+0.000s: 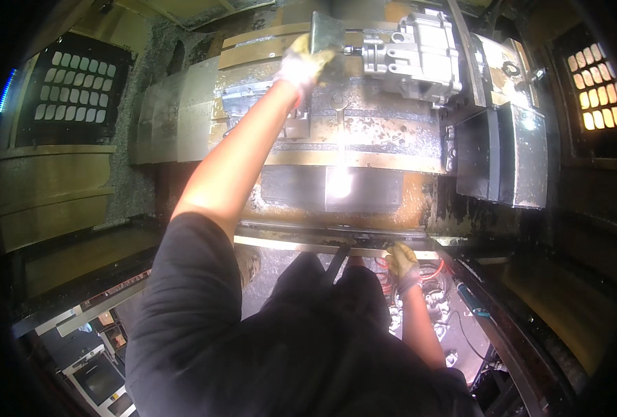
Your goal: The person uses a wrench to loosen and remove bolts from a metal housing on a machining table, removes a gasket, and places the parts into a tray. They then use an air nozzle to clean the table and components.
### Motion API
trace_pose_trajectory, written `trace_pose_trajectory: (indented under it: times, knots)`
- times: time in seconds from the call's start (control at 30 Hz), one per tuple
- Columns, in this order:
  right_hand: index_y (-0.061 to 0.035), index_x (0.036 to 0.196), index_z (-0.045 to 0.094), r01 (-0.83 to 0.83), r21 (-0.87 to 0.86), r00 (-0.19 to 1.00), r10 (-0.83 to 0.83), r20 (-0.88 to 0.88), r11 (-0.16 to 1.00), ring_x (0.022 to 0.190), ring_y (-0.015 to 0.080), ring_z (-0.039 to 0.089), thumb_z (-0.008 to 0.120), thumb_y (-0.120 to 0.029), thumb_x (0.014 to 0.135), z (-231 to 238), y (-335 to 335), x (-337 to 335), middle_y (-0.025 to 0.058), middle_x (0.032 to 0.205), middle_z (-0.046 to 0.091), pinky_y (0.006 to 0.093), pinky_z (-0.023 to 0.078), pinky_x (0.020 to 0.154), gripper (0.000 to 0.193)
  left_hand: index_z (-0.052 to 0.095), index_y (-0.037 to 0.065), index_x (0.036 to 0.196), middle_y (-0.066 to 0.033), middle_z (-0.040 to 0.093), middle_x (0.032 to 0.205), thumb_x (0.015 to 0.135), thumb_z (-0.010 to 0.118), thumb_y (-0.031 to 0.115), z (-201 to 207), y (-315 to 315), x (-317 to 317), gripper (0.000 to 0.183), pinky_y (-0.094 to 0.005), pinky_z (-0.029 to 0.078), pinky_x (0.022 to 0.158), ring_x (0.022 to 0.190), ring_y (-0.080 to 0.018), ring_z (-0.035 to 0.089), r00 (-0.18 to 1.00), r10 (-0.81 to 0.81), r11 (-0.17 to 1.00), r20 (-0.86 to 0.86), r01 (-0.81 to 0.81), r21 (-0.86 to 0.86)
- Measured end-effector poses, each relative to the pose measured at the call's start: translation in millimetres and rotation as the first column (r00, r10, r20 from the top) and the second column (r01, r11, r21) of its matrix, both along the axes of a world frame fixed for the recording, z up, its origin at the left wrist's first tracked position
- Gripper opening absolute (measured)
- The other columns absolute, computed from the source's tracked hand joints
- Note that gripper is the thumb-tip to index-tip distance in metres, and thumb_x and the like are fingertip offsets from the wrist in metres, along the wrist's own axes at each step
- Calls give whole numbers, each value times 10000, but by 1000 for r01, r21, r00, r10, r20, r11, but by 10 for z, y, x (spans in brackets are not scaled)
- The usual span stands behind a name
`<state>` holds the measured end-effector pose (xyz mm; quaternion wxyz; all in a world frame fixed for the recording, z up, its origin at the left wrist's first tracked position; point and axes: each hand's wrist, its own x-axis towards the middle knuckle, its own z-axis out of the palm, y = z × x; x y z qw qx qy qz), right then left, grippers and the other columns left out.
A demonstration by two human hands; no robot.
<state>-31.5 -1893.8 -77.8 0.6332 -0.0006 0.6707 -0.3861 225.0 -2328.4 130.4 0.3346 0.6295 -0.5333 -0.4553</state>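
Note:
My left hand (304,64), in a pale yellow work glove, reaches far over the machine bed. Its fingers are closed about the near end of an upright grey metal block (326,32). Just right of that block sits a silver cast-metal housing (426,57), with a short shaft pointing toward the block. Low on the right, my gloved right hand (403,264) is closed at the metal front ledge (301,246). Whatever its fingers hold, if anything, is hidden.
A wrench (339,103) lies on the slotted machine table (392,135). Metal fixture parts (246,104) stand beneath my left forearm. A dark box-shaped unit (524,156) borders the table at right. Red hose (432,270) and several castings (436,306) are below my right hand.

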Motion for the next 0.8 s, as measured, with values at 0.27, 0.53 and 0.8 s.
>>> trace_pose_trajectory:
  times: [0.27, 0.53, 0.8]
  knots:
    - [-41, 1270, 623, 49, -44, 998, -47, 37, 998, 714, 101, 611, 708, -124, 966, -92, -20, 36, 80, 1028, 708, 214, 470, 580, 327, 556, -35, 1354, -168, 749, 1049, 835, 728, 105, -406, -582, -483, 565, -348, 587, 814, 918, -242, 722, 972, -79, 988, 222, 106, -114]
    - [-85, 1241, 659, -5, 58, 997, 10, -72, 998, 807, 114, 629, 717, -274, 971, -87, 104, -83, 78, 1126, 710, 242, 478, 609, 334, 349, -52, 1545, -213, 699, 1179, 816, 760, 199, -568, -707, -490, 874, -309, 588, 729, 875, -215, 712, 929, -314, 948, 195, 316, 21]
    - [-115, 1278, 652, -41, 85, 998, 44, -35, 996, 837, 120, 654, 735, -275, 950, -175, -45, -100, 51, 1126, 727, 254, 495, 662, 375, 162, -32, 1618, -239, 602, 1386, 839, 834, 310, -654, -583, -289, 1085, -316, 583, 816, 961, -211, 693, 910, -415, 905, 18, 415, -91]
